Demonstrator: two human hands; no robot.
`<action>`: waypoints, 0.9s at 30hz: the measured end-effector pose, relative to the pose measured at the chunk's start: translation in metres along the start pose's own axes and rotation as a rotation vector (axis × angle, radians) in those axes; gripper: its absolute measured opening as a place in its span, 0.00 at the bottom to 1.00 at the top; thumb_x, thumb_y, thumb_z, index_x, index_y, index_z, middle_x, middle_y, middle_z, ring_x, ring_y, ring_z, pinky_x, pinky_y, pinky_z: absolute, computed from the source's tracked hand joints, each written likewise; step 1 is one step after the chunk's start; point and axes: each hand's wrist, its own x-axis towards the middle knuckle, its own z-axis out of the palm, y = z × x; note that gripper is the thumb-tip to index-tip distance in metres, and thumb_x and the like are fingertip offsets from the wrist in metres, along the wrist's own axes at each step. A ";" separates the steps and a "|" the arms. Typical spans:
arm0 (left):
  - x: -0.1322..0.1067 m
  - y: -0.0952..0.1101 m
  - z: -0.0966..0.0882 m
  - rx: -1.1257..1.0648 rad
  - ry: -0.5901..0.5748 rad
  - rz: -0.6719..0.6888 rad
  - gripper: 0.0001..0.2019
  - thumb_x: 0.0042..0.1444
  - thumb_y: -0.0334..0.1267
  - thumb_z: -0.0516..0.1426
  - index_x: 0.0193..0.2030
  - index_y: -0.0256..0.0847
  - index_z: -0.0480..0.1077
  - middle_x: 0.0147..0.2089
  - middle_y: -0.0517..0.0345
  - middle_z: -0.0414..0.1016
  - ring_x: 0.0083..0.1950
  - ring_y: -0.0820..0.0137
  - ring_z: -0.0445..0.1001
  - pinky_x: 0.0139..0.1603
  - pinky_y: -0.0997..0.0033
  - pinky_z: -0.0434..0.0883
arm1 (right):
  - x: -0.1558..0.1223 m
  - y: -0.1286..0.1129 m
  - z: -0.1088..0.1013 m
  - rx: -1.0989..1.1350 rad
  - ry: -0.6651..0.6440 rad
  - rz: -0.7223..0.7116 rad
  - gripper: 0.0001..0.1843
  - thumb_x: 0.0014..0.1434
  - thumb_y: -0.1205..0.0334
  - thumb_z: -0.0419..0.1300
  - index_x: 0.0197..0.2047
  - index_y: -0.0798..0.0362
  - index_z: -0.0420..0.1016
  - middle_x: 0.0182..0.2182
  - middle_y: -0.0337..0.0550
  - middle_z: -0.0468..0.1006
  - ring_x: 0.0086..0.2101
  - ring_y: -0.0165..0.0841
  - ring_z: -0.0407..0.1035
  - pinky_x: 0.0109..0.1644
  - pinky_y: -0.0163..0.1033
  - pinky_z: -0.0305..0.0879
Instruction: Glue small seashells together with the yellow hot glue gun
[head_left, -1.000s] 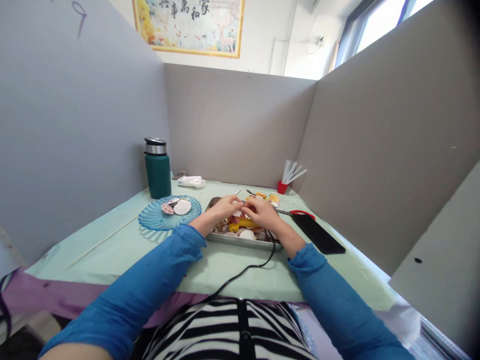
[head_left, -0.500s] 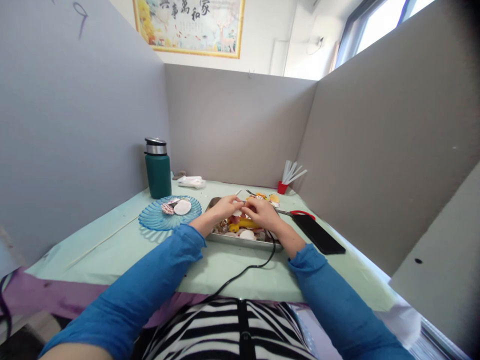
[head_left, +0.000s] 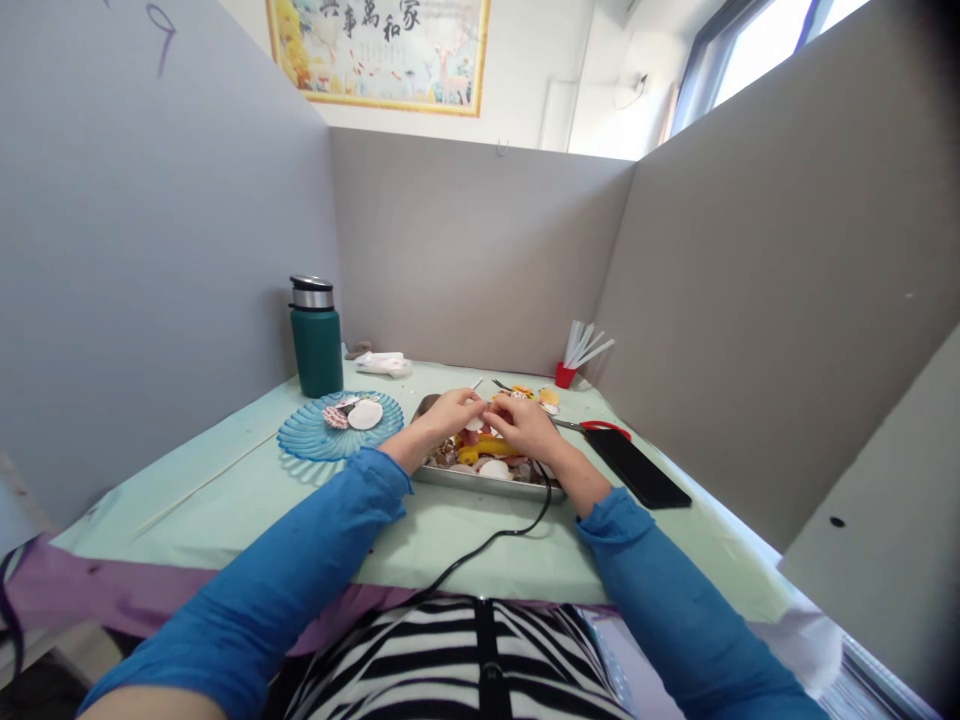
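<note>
Above a metal tray (head_left: 480, 484), my left hand (head_left: 448, 418) and my right hand (head_left: 525, 425) meet, fingertips pinched together. Between them is a small whitish piece that looks like a shell (head_left: 475, 424), partly hidden by the fingers. Several shells fill the tray, among them a white one (head_left: 495, 469) near the front rim. A yellow glue gun (head_left: 484, 449) lies on the shells under my hands, and its black cord (head_left: 495, 538) runs over the front rim toward me.
Left stands a blue fluted plate (head_left: 300, 440) with several shells, and a green bottle (head_left: 318, 350) behind it. To the right lie a black phone (head_left: 637, 468) and red-handled scissors (head_left: 606, 428). Glue sticks (head_left: 583, 345) stand in a red cup (head_left: 565, 376). Grey partitions enclose the table.
My hands stay in almost the same spot, with only slight finger movement around the pale piece. Nothing else has visibly moved.
</note>
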 end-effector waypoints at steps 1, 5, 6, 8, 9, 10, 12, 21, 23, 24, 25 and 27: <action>0.000 0.000 0.000 -0.002 0.001 0.000 0.13 0.56 0.46 0.56 0.34 0.36 0.66 0.30 0.56 0.75 0.20 0.75 0.71 0.21 0.77 0.66 | 0.000 0.000 0.000 -0.001 0.001 -0.002 0.12 0.60 0.60 0.57 0.28 0.54 0.74 0.22 0.37 0.72 0.23 0.26 0.61 0.30 0.33 0.52; 0.000 0.000 0.000 -0.021 -0.007 -0.003 0.14 0.55 0.47 0.57 0.34 0.36 0.66 0.27 0.57 0.74 0.19 0.75 0.71 0.22 0.77 0.66 | 0.000 0.001 0.001 -0.006 -0.004 -0.004 0.12 0.60 0.59 0.57 0.27 0.54 0.75 0.22 0.37 0.72 0.23 0.26 0.61 0.30 0.33 0.52; 0.000 -0.001 0.000 -0.024 -0.008 -0.006 0.14 0.55 0.47 0.57 0.34 0.36 0.65 0.27 0.57 0.74 0.19 0.74 0.71 0.22 0.77 0.66 | 0.000 0.002 0.001 -0.009 -0.005 -0.003 0.12 0.60 0.59 0.57 0.27 0.54 0.75 0.22 0.37 0.72 0.23 0.26 0.61 0.30 0.33 0.52; 0.000 -0.001 0.000 -0.029 -0.006 -0.008 0.13 0.56 0.46 0.57 0.34 0.36 0.65 0.27 0.57 0.74 0.19 0.74 0.71 0.22 0.77 0.66 | 0.000 0.002 0.001 -0.014 -0.010 0.000 0.12 0.60 0.59 0.57 0.27 0.54 0.76 0.22 0.37 0.72 0.23 0.26 0.61 0.30 0.33 0.52; 0.001 -0.001 0.000 -0.031 -0.006 -0.008 0.13 0.56 0.46 0.56 0.33 0.36 0.65 0.26 0.57 0.74 0.19 0.74 0.71 0.22 0.77 0.66 | 0.000 0.002 0.001 -0.017 -0.012 0.003 0.13 0.60 0.59 0.57 0.27 0.54 0.76 0.22 0.37 0.72 0.24 0.26 0.61 0.30 0.33 0.52; 0.000 -0.001 0.000 -0.033 -0.007 -0.006 0.13 0.56 0.46 0.56 0.33 0.36 0.65 0.26 0.57 0.74 0.19 0.74 0.71 0.21 0.77 0.66 | 0.000 0.002 0.001 -0.020 -0.012 0.006 0.13 0.60 0.59 0.57 0.27 0.54 0.76 0.22 0.37 0.72 0.24 0.26 0.61 0.30 0.33 0.52; 0.000 -0.001 0.000 -0.039 -0.008 -0.004 0.13 0.56 0.46 0.57 0.33 0.36 0.65 0.27 0.58 0.74 0.19 0.74 0.70 0.21 0.77 0.66 | 0.000 0.002 0.001 -0.026 -0.014 0.008 0.13 0.60 0.59 0.57 0.27 0.54 0.76 0.22 0.37 0.71 0.24 0.26 0.61 0.30 0.33 0.52; 0.000 0.000 0.000 -0.043 -0.003 -0.006 0.14 0.54 0.47 0.58 0.34 0.37 0.66 0.27 0.58 0.75 0.19 0.76 0.70 0.21 0.78 0.65 | 0.001 0.002 0.001 -0.038 -0.019 0.006 0.14 0.61 0.58 0.57 0.27 0.53 0.77 0.20 0.37 0.70 0.23 0.26 0.60 0.30 0.33 0.50; 0.001 -0.001 0.000 -0.040 -0.009 -0.001 0.14 0.54 0.47 0.58 0.34 0.37 0.66 0.28 0.57 0.75 0.19 0.75 0.70 0.21 0.78 0.65 | 0.001 0.003 0.001 -0.042 -0.020 0.005 0.15 0.61 0.57 0.56 0.27 0.53 0.77 0.20 0.37 0.70 0.23 0.27 0.60 0.29 0.34 0.50; 0.001 -0.001 0.000 -0.037 -0.012 0.001 0.14 0.54 0.47 0.57 0.34 0.37 0.66 0.28 0.57 0.75 0.19 0.75 0.70 0.21 0.78 0.65 | 0.001 0.003 0.001 -0.044 -0.019 0.008 0.15 0.61 0.57 0.56 0.27 0.53 0.77 0.20 0.37 0.70 0.23 0.27 0.60 0.29 0.33 0.50; 0.001 -0.001 0.000 -0.034 -0.013 0.003 0.13 0.55 0.47 0.57 0.34 0.37 0.66 0.28 0.57 0.75 0.19 0.75 0.70 0.21 0.78 0.66 | 0.001 0.003 0.001 -0.046 -0.018 0.012 0.15 0.61 0.57 0.57 0.27 0.53 0.77 0.20 0.37 0.71 0.23 0.27 0.60 0.29 0.33 0.50; 0.001 -0.001 -0.001 -0.027 -0.016 0.006 0.13 0.55 0.47 0.57 0.34 0.37 0.66 0.28 0.57 0.75 0.19 0.75 0.70 0.21 0.77 0.66 | 0.001 0.003 0.002 -0.048 -0.018 0.019 0.15 0.61 0.57 0.57 0.27 0.53 0.77 0.20 0.37 0.71 0.23 0.27 0.61 0.29 0.33 0.50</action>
